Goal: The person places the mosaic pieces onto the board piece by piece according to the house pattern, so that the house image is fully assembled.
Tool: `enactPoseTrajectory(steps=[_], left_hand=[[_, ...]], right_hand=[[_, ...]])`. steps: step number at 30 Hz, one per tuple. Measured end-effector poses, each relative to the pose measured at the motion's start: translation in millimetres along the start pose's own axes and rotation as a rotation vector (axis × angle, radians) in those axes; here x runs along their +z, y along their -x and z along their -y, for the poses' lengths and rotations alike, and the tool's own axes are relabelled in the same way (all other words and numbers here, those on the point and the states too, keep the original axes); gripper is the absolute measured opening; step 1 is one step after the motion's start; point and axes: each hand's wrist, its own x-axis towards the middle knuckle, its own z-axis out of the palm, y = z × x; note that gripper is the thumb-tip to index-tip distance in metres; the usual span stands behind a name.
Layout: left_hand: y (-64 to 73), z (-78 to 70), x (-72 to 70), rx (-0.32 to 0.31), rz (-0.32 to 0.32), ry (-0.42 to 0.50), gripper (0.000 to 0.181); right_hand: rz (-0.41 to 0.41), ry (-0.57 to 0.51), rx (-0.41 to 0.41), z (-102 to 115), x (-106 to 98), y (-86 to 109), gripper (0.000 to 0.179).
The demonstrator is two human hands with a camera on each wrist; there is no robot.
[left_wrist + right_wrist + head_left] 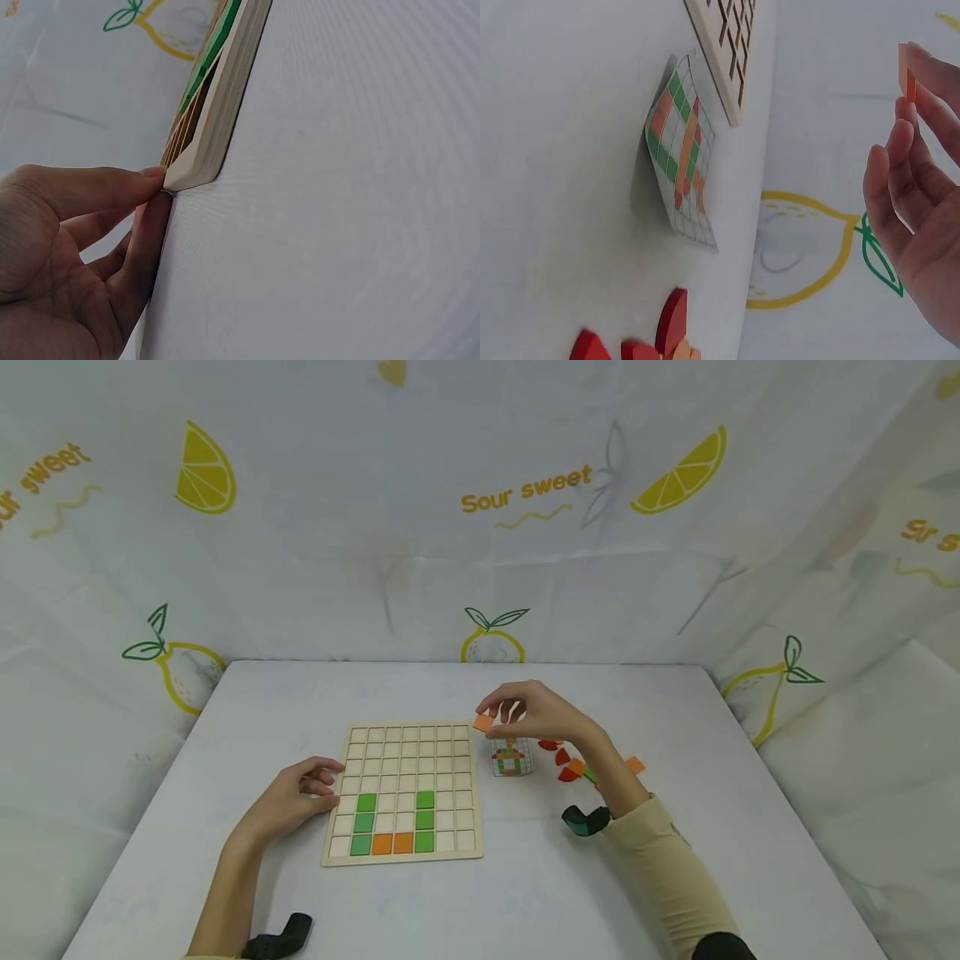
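A pale wooden grid board point(405, 756) lies on the table with green squares point(425, 819) in two upright columns and two orange squares point(382, 843) between their lower ends. My left hand point(288, 802) is at the board's left edge, its thumb and fingertips touching the rim; the left wrist view has thumb point(142, 180) and finger meeting the board's corner. My right hand point(536, 710) is raised past the board's right edge and pinches an orange square tile point(483, 722) between thumb and fingers. Below this hand lies a curled pattern card point(512, 758) with a coloured grid figure.
Loose red pieces point(563, 757) and orange squares point(636, 765) lie to the right of the card, partly hidden by the right forearm. Dark wrist mounts point(585, 821) sit at both arms. Behind the white table point(420, 910) hangs a lemon-print cloth point(337, 527).
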Motion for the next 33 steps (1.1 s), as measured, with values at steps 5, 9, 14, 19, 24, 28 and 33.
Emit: enactPoseTrajectory(steps=[5, 9, 14, 19, 24, 28, 33], left_hand=[[0.2, 0.0, -0.4, 0.002, -0.001, -0.002, 0.050], [0.3, -1.1, -0.5, 0.007, -0.006, -0.010, 0.051], [0.6, -1.6, -1.0, 0.009, -0.002, -0.004, 0.051], [0.6, -1.7, -1.0, 0.006, 0.001, -0.005, 0.050], [0.4, -1.4, -1.5, 0.010, 0.005, 0.000, 0.050], [0.6, -1.3, -1.5, 0.009, 0.010, 0.003, 0.050], [0.6, -1.4, -1.9, 0.005, 0.014, 0.001, 0.050]], right_hand=[[0.053, -0.029, 0.000, 5.8, 16.2, -18.2, 0.031], [0.100, -0.028, -0.029, 11.5, 29.7, -33.6, 0.031], [0.174, -0.028, -0.070, 23.0, 47.8, -52.5, 0.032], [0.252, -0.027, -0.094, 32.2, 68.1, -70.0, 0.030], [0.305, -0.031, -0.106, 40.7, 86.7, -83.4, 0.028], [0.338, -0.030, -0.098, 45.3, 99.5, -90.7, 0.027], [0.368, -0.023, -0.093, 49.0, 111.7, -98.7, 0.025]])
